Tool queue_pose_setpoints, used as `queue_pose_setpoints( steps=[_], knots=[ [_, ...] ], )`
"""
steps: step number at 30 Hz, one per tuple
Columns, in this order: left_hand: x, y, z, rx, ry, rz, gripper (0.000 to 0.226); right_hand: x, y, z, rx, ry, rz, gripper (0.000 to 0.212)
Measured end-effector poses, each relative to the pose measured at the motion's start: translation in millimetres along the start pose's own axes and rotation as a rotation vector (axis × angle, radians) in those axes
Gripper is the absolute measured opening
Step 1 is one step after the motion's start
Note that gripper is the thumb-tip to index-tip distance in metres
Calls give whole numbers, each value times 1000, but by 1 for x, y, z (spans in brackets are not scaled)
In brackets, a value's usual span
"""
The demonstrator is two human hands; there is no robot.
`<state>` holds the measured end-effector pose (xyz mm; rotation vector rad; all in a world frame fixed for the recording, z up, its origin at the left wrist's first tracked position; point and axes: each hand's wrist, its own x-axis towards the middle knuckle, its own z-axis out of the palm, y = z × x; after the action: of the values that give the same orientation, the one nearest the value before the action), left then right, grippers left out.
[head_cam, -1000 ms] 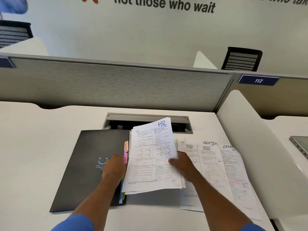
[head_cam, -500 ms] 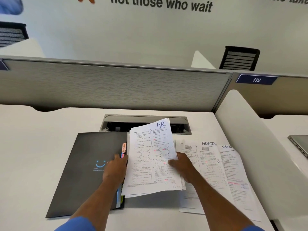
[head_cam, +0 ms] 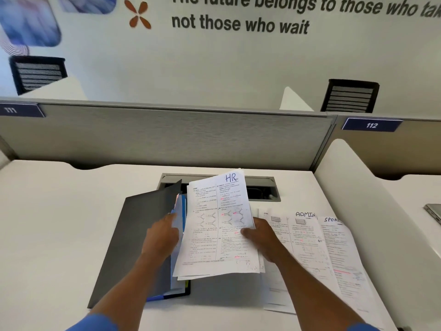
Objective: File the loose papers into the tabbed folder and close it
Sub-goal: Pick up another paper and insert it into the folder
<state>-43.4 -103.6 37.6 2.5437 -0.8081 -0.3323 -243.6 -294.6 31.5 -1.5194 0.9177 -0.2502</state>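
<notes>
I sat at a white desk (head_cam: pixel 52 223) walled by a grey partition (head_cam: pixel 167 137), with a cable tray (head_cam: pixel 262 187) at its far edge. The dark folder (head_cam: pixel 133 230) lay in front of me, its cover lifted by my left hand (head_cam: pixel 162 237), whose fingers were tucked under the cover's edge among the tabs. My right hand (head_cam: pixel 260 237) pinched the HR papers (head_cam: pixel 219 225) over the folder's right side. The ADMIN sheet (head_cam: pixel 303 237) and SPORTS sheet (head_cam: pixel 341 254) lay flat to the right. Beyond the partition, a wall slogan (head_cam: pixel 241 22) and two black chairs (head_cam: pixel 349 95) showed.
</notes>
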Motion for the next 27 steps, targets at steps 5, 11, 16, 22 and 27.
queue_pose_setpoints(
  steps=[5,11,16,22,27],
  knots=[
    [-3,-3,-18,-100,31,-28,56,-5,-16,14,1,-62,-52,38],
    [-7,-6,-31,-238,26,-49,50,-7,-25,32,-7,-120,-89,30],
    [-9,-3,-36,-273,64,-25,39,-6,-27,43,-48,-147,-93,33],
    [-9,-6,-35,-246,22,-39,46,1,-29,60,-126,-116,-101,31],
    [-12,-5,-29,-220,1,-29,55,6,-35,75,-244,-42,-109,29]
  ],
)
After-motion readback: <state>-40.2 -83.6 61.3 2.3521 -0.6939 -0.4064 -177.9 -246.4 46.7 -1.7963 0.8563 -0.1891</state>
